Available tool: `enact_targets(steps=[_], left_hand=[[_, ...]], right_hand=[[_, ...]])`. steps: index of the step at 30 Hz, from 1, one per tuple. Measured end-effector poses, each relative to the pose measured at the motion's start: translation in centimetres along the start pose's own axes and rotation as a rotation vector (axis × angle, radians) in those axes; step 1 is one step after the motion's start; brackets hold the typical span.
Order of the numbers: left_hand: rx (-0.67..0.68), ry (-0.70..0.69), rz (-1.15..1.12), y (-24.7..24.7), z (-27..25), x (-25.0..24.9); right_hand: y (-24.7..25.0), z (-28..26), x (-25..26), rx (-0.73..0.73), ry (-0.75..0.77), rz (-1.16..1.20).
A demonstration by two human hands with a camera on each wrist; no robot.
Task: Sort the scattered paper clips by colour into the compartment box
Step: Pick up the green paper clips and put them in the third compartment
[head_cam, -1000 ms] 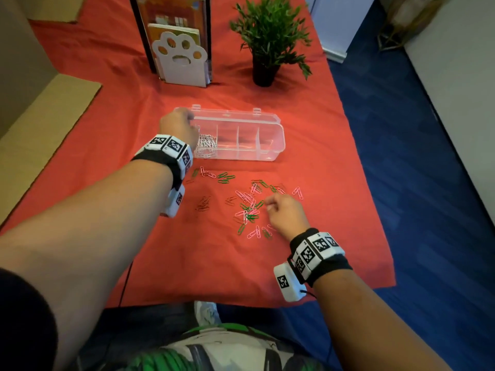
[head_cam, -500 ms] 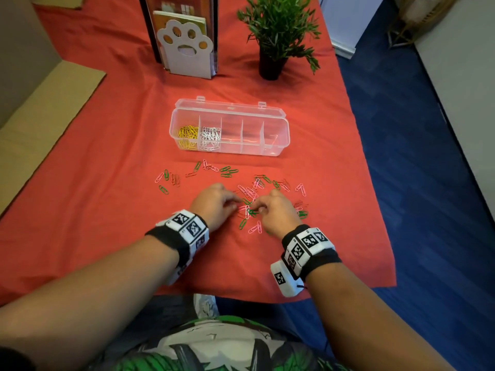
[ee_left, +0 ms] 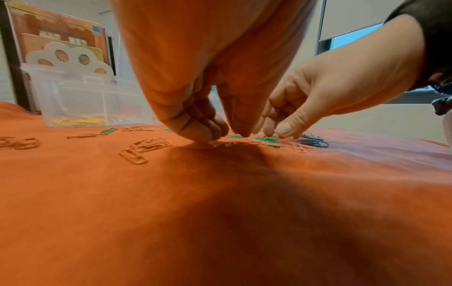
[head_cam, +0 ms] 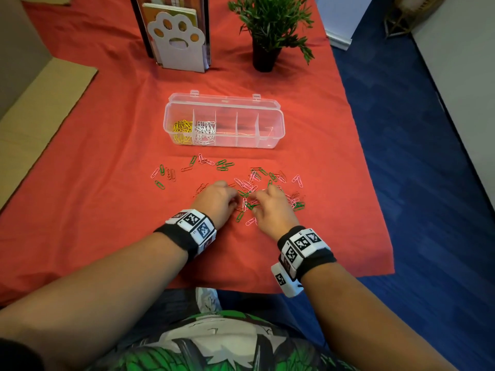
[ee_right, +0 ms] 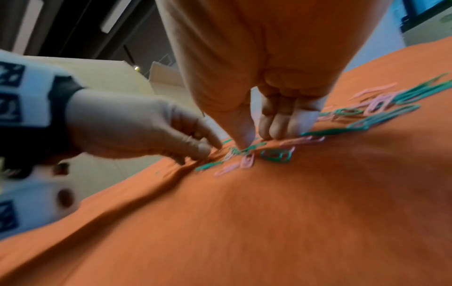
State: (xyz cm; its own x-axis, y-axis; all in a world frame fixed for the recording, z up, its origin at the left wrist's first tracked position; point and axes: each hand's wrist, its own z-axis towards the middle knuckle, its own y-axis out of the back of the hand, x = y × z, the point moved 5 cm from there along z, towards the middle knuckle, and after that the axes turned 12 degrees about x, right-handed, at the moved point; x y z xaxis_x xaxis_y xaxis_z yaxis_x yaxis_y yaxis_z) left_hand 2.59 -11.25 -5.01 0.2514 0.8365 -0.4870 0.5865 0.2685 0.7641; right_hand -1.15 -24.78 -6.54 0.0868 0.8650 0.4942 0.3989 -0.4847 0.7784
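Head view: both hands were down in the scattered paper clips [head_cam: 257, 183] at mid-frame, on the red-covered table [head_cam: 80, 210]. The compartment box [head_cam: 278, 121] stood just above the scatter, lid back, with yellow clips [head_cam: 182, 127] in its leftmost compartment and white clips [head_cam: 205, 128] in the one beside it; the other compartments looked nearly bare, though a thin wire-like shape could not be made out.

Left wrist view: the left hand [ee_left: 195, 116] had its fingertips bunched and pressed down on the cloth over a few clips; whether a clip was actually pinched could not be told. Right wrist view: the right hand [ee_right: 264, 123] had thumb and fingertips drawn together on green and pink clips [ee_right: 247, 161]; the blur hid whether any was secured.

Judgement: the step in hand was gathering one more colour from the mixed pile, with green, pink and red still unsorted. The next move would call for lifting out clips of a single colour without dragging tangled neighbours along, then carrying them to an unused compartment.

Against one second earlier: the left hand had been at the left end of the box, the right alone in the pile. Half a second earlier both hands were already in the pile, much as now.
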Motion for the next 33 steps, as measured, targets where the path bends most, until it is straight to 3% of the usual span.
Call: enact_targets(steps=[4, 12, 16, 22, 26, 29, 33], left_hand=[[0.056, 0.001, 0.066, -0.8, 0.2, -0.3], [-0.011, 0.048, 0.051, -0.5, -0.5, 0.6], [0.046, 0.075, 0.062, -1.4, -0.8, 0.5], [0.055, 0.075, 0.090, -1.6, -0.6, 0.3], [0.018, 0.049, -0.054, -1.3, -0.5, 0.4], [-0.011, 0.082, -0.288, -0.8, -0.3, 0.8], [0.093, 0.167, -0.669, -1.4, 0.0, 0.7]], right_hand=[[-0.3, 0.0, -0.3, -0.009, -0.014, -0.104], [2.3, -0.4, -4.1, 0.000, -0.186, 0.311], [1.6, -1.2, -3.6, 0.110, -0.222, 0.163], [-0.8, -1.6, -2.0, 0.125, -0.190, -0.028], [-1.0, -1.1, -1.9, 0.165, -0.163, -0.084], [0.1, -1.1, -2.7, 0.146, -0.211, 0.129], [2.2, -1.6, -3.8, 0.032, -0.238, 0.633]])
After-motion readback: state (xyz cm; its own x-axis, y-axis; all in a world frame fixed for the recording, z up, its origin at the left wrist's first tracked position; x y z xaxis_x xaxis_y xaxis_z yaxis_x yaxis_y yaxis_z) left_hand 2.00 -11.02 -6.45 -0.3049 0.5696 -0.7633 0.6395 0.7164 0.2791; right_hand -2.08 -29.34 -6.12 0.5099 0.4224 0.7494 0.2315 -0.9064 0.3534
